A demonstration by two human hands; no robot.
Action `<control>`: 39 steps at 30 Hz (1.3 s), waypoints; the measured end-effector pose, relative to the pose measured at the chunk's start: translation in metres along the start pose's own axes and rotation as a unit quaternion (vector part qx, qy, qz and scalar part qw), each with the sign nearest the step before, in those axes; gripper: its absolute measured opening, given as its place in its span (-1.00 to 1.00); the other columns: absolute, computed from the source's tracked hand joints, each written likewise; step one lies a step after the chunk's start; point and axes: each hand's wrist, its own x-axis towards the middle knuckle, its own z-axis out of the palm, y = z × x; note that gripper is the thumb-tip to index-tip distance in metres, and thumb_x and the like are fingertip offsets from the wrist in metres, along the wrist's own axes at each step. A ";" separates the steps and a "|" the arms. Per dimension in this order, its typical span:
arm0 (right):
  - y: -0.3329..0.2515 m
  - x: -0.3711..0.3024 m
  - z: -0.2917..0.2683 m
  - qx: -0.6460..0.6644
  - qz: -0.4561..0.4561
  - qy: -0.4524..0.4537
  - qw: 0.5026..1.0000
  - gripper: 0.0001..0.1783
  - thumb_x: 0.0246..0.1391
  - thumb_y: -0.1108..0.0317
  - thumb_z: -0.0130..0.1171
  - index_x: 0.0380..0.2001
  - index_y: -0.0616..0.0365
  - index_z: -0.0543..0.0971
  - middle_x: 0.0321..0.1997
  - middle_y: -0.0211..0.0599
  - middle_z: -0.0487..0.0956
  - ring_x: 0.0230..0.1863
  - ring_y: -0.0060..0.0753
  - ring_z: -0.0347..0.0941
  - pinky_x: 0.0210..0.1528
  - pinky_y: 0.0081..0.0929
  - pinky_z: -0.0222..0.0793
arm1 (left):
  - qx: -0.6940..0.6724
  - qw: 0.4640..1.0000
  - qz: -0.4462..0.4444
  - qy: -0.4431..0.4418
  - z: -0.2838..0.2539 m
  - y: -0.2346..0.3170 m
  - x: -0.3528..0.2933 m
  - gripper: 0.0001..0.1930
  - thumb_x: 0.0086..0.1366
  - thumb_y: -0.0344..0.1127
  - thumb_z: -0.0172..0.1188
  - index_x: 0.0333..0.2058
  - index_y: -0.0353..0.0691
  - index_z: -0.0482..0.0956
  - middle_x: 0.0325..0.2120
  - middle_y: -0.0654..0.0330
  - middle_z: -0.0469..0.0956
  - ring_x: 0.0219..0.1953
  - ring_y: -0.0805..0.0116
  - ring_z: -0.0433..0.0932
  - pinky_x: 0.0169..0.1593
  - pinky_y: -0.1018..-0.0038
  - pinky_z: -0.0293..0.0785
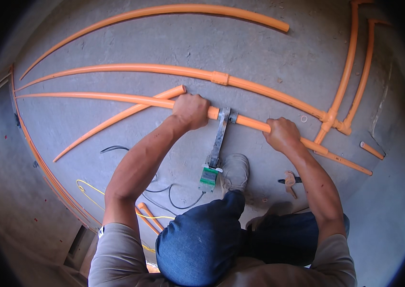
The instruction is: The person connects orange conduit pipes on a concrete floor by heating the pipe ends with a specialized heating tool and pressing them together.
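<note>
My left hand (191, 111) is wrapped round a long orange pipe (116, 97) that runs off to the far left. Gripped in my right hand (282, 134) is another orange pipe (252, 123), in line with the first. Between the two hands, both pipe ends meet the round grey sockets at the top of a pipe welding heater (220, 136). Its flat metal blade rises from a green body (208, 178) on the floor, beside my shoe (236, 171). How deep the ends sit in the sockets is hidden.
A jointed orange pipe run (264, 91) lies beyond my hands, with a loose pipe (197, 8) farther off. A shorter pipe (111, 121) crosses under the left one. An orange-handled pipe cutter (289, 182) lies by my right forearm. Black cable (183, 207) and yellow cord (90, 185) trail at left.
</note>
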 end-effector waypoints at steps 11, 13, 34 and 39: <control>0.006 -0.002 -0.005 0.019 0.016 -0.041 0.999 -0.69 0.15 0.18 0.26 -0.16 0.14 0.73 -0.14 0.01 0.73 -0.04 0.10 0.67 0.06 -0.02 0.58 | 0.010 0.999 0.021 0.029 0.009 0.002 0.006 -0.80 0.08 -0.30 0.22 -0.34 -0.13 0.77 -0.37 -0.03 0.74 -0.28 -0.04 0.74 -0.16 0.13 0.66; 0.003 0.001 -0.004 0.017 0.019 -0.038 0.999 -0.70 0.15 0.18 0.26 -0.16 0.13 0.73 -0.13 0.00 0.73 -0.05 0.09 0.68 0.05 -0.03 0.58 | 0.023 1.000 0.000 0.019 0.010 -0.002 0.002 -0.79 0.08 -0.32 0.22 -0.32 -0.12 0.77 -0.37 -0.03 0.74 -0.28 -0.03 0.74 -0.16 0.12 0.66; 0.022 -0.023 0.018 0.008 -0.046 0.120 0.992 -0.71 0.15 0.17 0.34 -0.25 0.17 0.61 -0.26 -0.01 0.68 -0.19 0.19 0.64 -0.08 0.05 0.56 | 0.010 0.999 -0.024 0.024 0.000 -0.001 -0.008 -0.81 0.09 -0.30 0.27 -0.31 -0.07 0.79 -0.33 0.04 0.74 -0.20 -0.01 0.73 -0.12 0.13 0.66; 0.027 -0.025 0.010 0.022 -0.056 0.094 0.994 -0.71 0.14 0.18 0.35 -0.23 0.17 0.61 -0.22 -0.01 0.68 -0.14 0.18 0.64 -0.03 0.03 0.55 | 0.015 0.999 -0.019 0.027 -0.005 0.005 -0.008 -0.80 0.09 -0.32 0.25 -0.32 -0.13 0.78 -0.31 0.03 0.74 -0.20 -0.01 0.73 -0.11 0.14 0.67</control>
